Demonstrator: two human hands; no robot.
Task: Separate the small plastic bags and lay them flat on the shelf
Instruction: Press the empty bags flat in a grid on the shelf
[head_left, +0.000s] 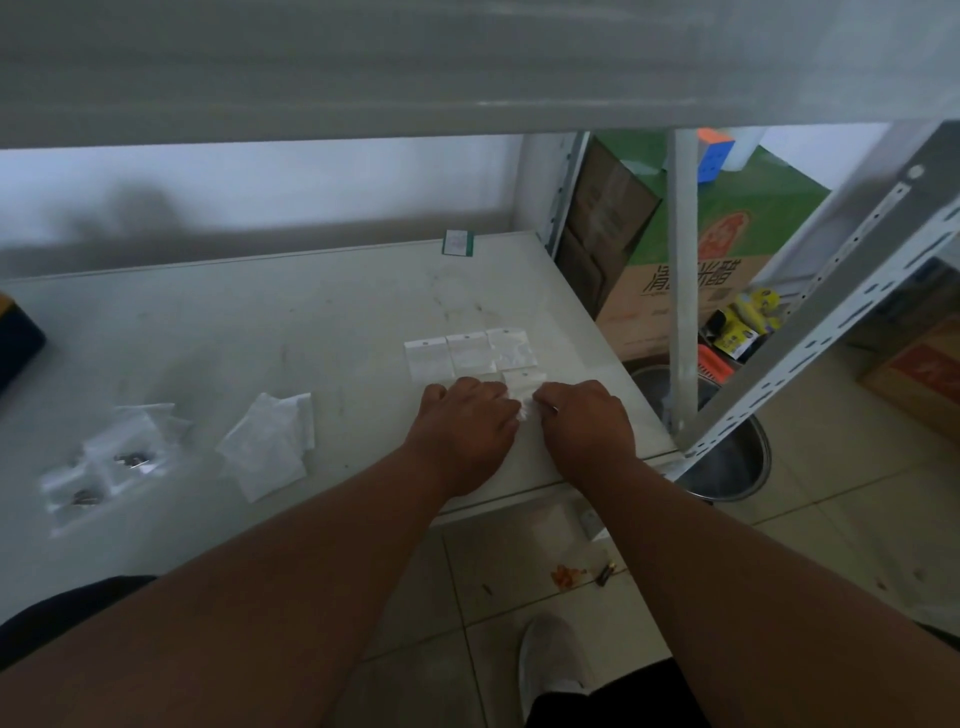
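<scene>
Three small clear plastic bags (470, 352) lie flat in a row on the white shelf (260, 332), toward its right side. Just in front of that row a fourth small bag (524, 381) lies on the shelf between my hands. My left hand (467, 421) rests palm down on its left edge. My right hand (584, 418) pinches its right edge with curled fingers. A loose stack of empty bags (270, 441) sits to the left of my hands.
Several bags holding small dark parts (104, 467) lie at the shelf's front left. A green-edged card (457, 242) lies at the back. A black and yellow object (15, 343) is at the far left. Slotted uprights (831, 332), cardboard boxes and a metal pot (727, 457) stand right.
</scene>
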